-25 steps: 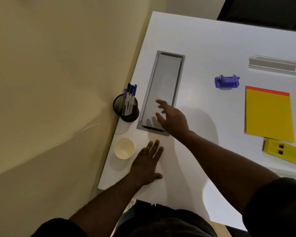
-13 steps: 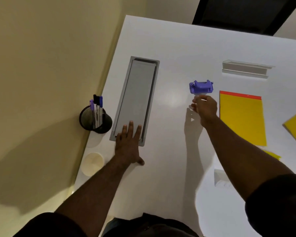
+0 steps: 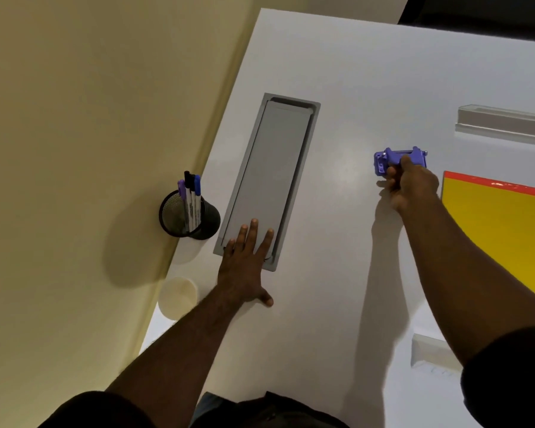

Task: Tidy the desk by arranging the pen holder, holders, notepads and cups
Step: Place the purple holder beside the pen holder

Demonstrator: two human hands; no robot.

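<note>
A small purple holder point(image 3: 393, 158) sits mid-desk; my right hand point(image 3: 410, 185) has its fingers curled around the holder's near side. My left hand point(image 3: 246, 265) lies flat with fingers spread, fingertips on the near end of the grey cable tray lid point(image 3: 275, 168). A black mesh pen holder point(image 3: 187, 216) with several pens stands at the desk's left edge. Just nearer along that edge sits a cream paper cup point(image 3: 178, 296). A yellow notepad point(image 3: 494, 230) with a red top strip lies right of my right hand.
A clear acrylic holder point(image 3: 504, 125) lies at the far right of the white desk point(image 3: 352, 72). Another clear holder point(image 3: 430, 352) shows partly under my right forearm. The desk's left edge drops off to a beige floor.
My right hand crossed from the tray lid to the purple holder and closed its fingers on it. My left hand slid forward onto the lid's near end. The view shifted.
</note>
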